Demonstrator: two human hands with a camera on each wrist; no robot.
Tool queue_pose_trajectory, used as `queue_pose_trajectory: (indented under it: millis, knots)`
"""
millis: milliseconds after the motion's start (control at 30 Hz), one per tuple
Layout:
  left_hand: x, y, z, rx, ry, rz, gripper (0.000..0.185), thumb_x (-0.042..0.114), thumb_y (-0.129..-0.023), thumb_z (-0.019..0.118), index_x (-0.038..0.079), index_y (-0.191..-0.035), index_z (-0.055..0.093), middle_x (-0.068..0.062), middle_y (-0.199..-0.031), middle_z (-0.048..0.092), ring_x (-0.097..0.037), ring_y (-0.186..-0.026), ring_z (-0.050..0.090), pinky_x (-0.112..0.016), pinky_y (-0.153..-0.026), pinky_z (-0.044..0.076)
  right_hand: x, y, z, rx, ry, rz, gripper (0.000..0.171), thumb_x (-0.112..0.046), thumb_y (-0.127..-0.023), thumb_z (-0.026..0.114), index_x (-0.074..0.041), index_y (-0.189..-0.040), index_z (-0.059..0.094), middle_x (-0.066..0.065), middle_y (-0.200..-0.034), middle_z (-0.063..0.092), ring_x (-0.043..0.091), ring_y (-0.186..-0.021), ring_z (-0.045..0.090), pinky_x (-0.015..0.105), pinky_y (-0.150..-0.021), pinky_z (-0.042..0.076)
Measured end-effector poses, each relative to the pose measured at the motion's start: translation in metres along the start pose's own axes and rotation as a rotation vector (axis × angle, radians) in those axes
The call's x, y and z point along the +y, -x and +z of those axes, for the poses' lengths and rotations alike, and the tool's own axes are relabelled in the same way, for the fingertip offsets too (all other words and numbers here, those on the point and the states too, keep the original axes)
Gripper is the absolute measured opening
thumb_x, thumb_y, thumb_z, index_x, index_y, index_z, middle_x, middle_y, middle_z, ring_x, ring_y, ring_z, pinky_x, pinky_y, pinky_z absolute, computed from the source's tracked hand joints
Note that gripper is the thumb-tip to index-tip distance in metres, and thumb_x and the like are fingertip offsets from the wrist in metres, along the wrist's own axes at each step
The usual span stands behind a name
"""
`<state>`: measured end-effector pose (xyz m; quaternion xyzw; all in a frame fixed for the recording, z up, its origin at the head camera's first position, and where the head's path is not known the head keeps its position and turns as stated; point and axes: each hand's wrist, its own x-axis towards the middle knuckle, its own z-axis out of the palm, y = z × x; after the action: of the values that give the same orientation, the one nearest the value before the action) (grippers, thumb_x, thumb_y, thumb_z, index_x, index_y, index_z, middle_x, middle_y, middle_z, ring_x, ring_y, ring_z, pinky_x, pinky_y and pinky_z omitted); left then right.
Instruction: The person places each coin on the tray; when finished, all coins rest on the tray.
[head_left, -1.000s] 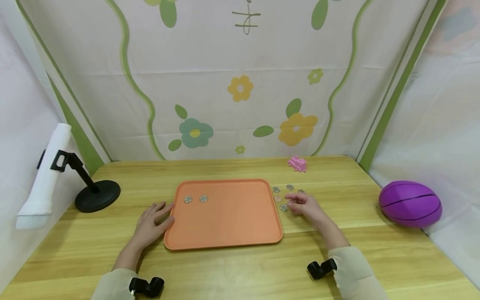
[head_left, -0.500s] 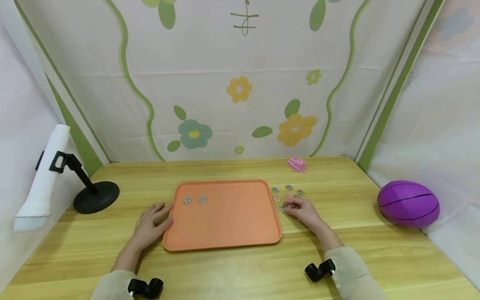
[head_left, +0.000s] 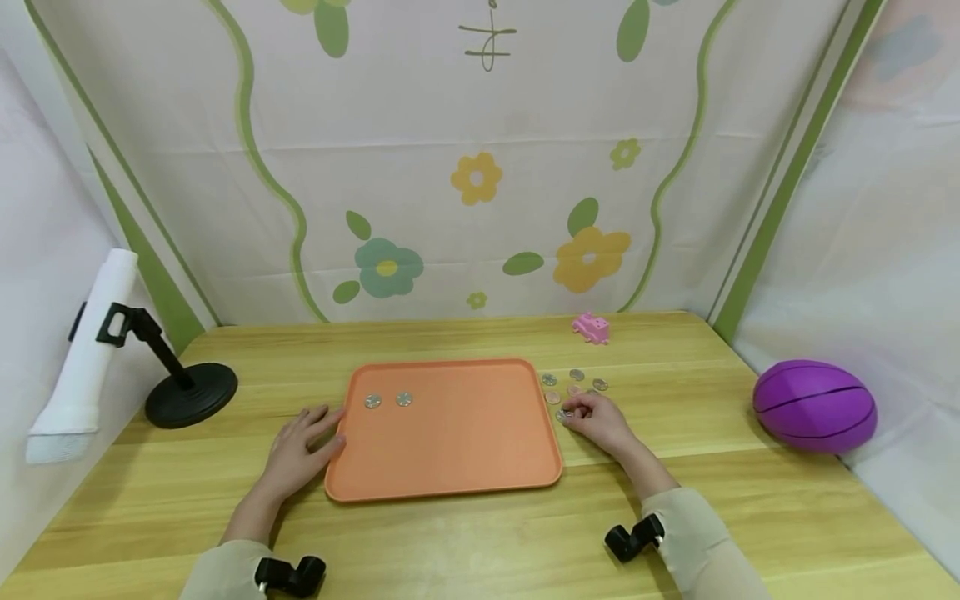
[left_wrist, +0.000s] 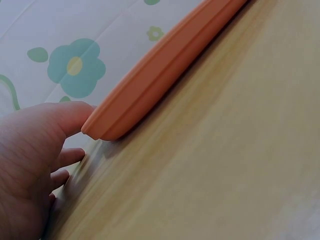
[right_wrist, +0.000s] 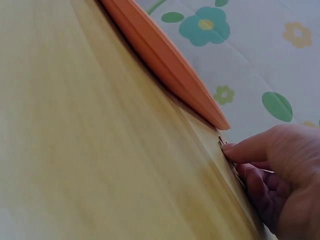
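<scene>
The small silver coin (head_left: 564, 414) is pinched by the right hand (head_left: 600, 422); its edge should be lifted cleanly, while the flat orange plastic tray (head_left: 450, 467) is steadied by the flat left hand (head_left: 300, 450).

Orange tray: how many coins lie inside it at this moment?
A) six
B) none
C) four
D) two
D: the head view shows two coins side by side near the far left corner of the orange tray; the other coins lie on the table beside the tray's right edge, by the right hand.
</scene>
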<state>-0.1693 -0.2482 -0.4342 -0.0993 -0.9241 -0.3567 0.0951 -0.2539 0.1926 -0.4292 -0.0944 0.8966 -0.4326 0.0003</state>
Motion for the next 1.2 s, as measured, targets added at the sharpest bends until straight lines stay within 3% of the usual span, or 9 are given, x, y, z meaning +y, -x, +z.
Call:
queue_pose_trajectory:
  millis: [400,867,1200]
  knots:
    - [0.0002,0.0018,-0.0006,0.007,0.007,0.01,0.046,0.025,-0.085,0.054,0.002,-0.124,0.047,-0.028,-0.128,0.031,-0.048,-0.119,0.014,-0.062,-0.089,0.006,-0.0004,0.0009,0.0011,-0.019,0.036,-0.011,0.014,-0.005,-0.073,0.066,-0.002,-0.083,0.056,0.005,-0.071,0.047,0.015,-0.06,0.042,0.024,-0.053,0.037]
    - [0.0012,0.0013,-0.0002,0.004,0.01,0.012,0.046,0.026,-0.085,0.054,0.002,-0.124,0.047,-0.028,-0.128,0.031,-0.048,-0.119,0.014,-0.062,-0.089,0.006,0.0021,0.0036,-0.0011,-0.037,-0.045,-0.086,0.02,0.002,-0.071,0.066,0.001,-0.087,0.056,0.006,-0.074,0.049,0.015,-0.064,0.043,0.023,-0.054,0.037]
    - [0.002,0.0009,-0.0004,0.008,0.004,0.015,0.046,0.025,-0.085,0.054,0.002,-0.124,0.047,-0.028,-0.128,0.032,-0.049,-0.118,0.015,-0.062,-0.089,0.007,0.0028,0.0022,-0.0036,-0.055,-0.155,-0.034,0.018,0.005,-0.072,0.062,0.003,-0.089,0.058,0.017,-0.097,0.053,0.017,-0.077,0.047,0.025,-0.06,0.04]
